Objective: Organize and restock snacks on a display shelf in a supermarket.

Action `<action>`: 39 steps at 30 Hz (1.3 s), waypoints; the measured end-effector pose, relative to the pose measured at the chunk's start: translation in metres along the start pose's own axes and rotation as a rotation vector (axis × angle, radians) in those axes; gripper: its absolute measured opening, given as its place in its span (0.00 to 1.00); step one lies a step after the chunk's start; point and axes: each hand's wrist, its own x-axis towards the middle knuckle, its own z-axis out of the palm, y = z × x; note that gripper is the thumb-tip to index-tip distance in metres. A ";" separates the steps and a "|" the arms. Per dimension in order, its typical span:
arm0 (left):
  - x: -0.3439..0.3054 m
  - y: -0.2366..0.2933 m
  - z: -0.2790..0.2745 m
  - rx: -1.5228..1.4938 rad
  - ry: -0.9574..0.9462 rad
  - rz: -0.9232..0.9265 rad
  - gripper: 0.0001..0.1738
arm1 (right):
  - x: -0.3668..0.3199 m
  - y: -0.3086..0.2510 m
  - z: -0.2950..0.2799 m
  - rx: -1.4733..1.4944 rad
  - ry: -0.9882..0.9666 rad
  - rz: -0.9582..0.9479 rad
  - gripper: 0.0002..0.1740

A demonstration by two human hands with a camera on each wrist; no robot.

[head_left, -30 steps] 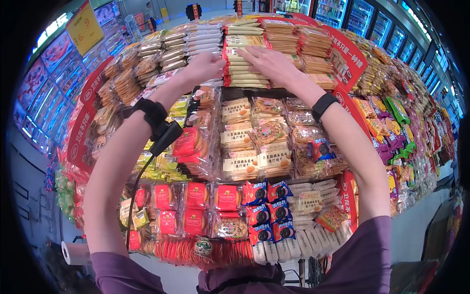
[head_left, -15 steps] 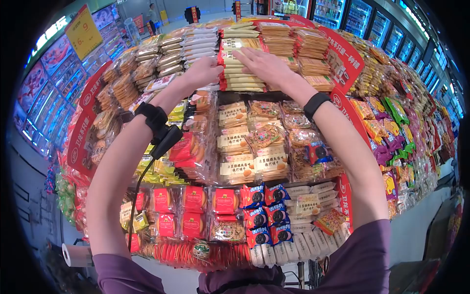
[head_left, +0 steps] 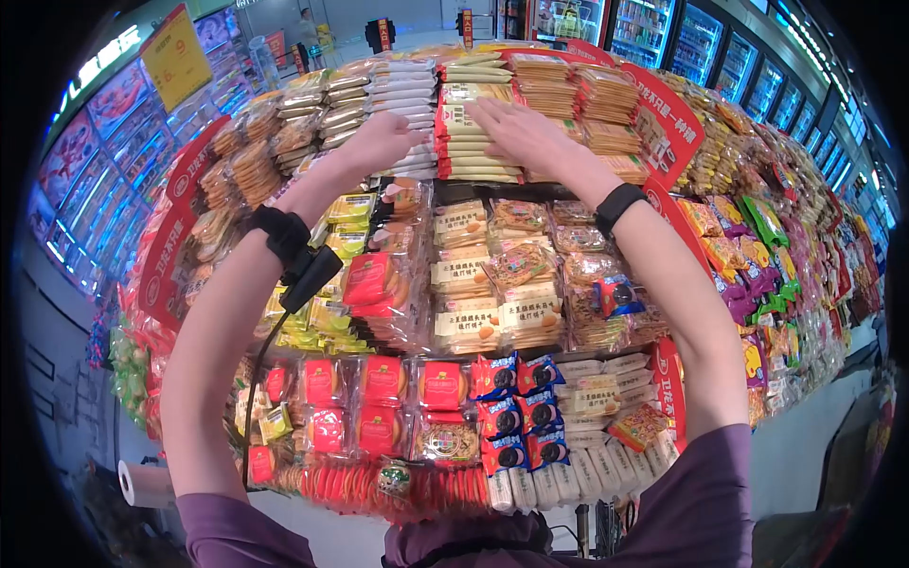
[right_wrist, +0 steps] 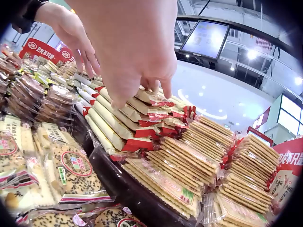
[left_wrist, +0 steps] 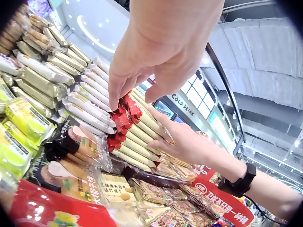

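Observation:
A stack of long cream packets with red ends (head_left: pixel 469 147) fills the row between my hands. My right hand (head_left: pixel 530 137) lies over its right side with fingers extended, resting on the upper packets. Seen from the right wrist, the thumb and fingertips of that right hand (right_wrist: pixel 137 56) reach down onto the packets. My left hand (head_left: pixel 379 144) hovers at the stack's left end with fingers loosely bent, nothing held. In the left wrist view, its fingers (left_wrist: pixel 120 90) hang close over the red packet ends (left_wrist: pixel 125 118). White wrapped packets (head_left: pixel 398 90) lie just beyond this hand.
Stacks of flat crackers (right_wrist: pixel 175 182) stand right of the cream packets, behind a dark divider (right_wrist: pixel 128 189). Nearer lie bagged crackers (head_left: pixel 466 327), red-labelled biscuits (head_left: pixel 382 431) and blue cookie packs (head_left: pixel 499 417). Red signs (head_left: pixel 668 133) edge the display.
My left hand has drawn slightly left, away from the stack's end. The right hand stays on the packets. The head view has shifted a little.

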 end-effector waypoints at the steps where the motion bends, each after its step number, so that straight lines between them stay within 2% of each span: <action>1: -0.005 0.000 -0.005 0.002 -0.014 -0.010 0.21 | 0.001 -0.001 -0.002 0.002 -0.010 -0.001 0.36; 4: -0.009 -0.012 -0.025 0.056 -0.046 -0.034 0.19 | 0.002 -0.001 -0.006 -0.008 -0.022 -0.001 0.36; 8: -0.029 -0.026 -0.048 -0.061 0.091 -0.014 0.19 | 0.002 -0.007 -0.012 -0.052 0.002 0.008 0.36; 12: -0.050 -0.049 -0.074 -0.017 0.230 0.058 0.21 | 0.008 -0.018 -0.021 -0.048 0.046 -0.006 0.35; 13: -0.055 -0.056 -0.083 0.151 0.276 0.086 0.18 | 0.010 -0.022 -0.025 -0.028 0.051 -0.009 0.35; 16: -0.082 -0.052 -0.103 0.655 0.246 0.161 0.14 | 0.016 -0.038 -0.030 -0.072 0.123 -0.085 0.30; 18: -0.102 -0.052 -0.103 0.766 0.265 0.142 0.12 | 0.026 -0.050 -0.031 -0.117 0.192 -0.163 0.25; 19: -0.112 -0.051 -0.104 0.799 0.256 0.152 0.12 | 0.033 -0.057 -0.031 -0.085 0.166 -0.178 0.20; 20: -0.122 -0.052 -0.105 0.830 0.246 0.162 0.13 | 0.039 -0.065 -0.035 -0.079 0.124 -0.191 0.19; 21: -0.131 -0.060 -0.103 0.860 0.277 0.253 0.13 | 0.045 -0.074 -0.039 -0.071 0.085 -0.204 0.18; 22: -0.139 -0.065 -0.102 0.815 0.280 0.234 0.13 | 0.053 -0.084 -0.042 -0.061 0.046 -0.216 0.17; 25: -0.164 -0.076 -0.097 0.692 0.283 0.207 0.13 | 0.081 -0.111 -0.043 -0.038 -0.244 -0.141 0.21; 28: -0.185 -0.079 -0.097 0.627 0.180 0.159 0.14 | 0.110 -0.138 -0.048 0.097 -0.409 -0.009 0.23; 33: -0.195 -0.092 -0.097 0.720 0.145 0.155 0.14 | 0.160 -0.147 -0.005 0.092 -0.302 -0.003 0.23; 39: -0.191 -0.115 -0.098 0.717 0.170 0.217 0.15 | 0.195 -0.149 0.036 0.200 -0.347 0.128 0.28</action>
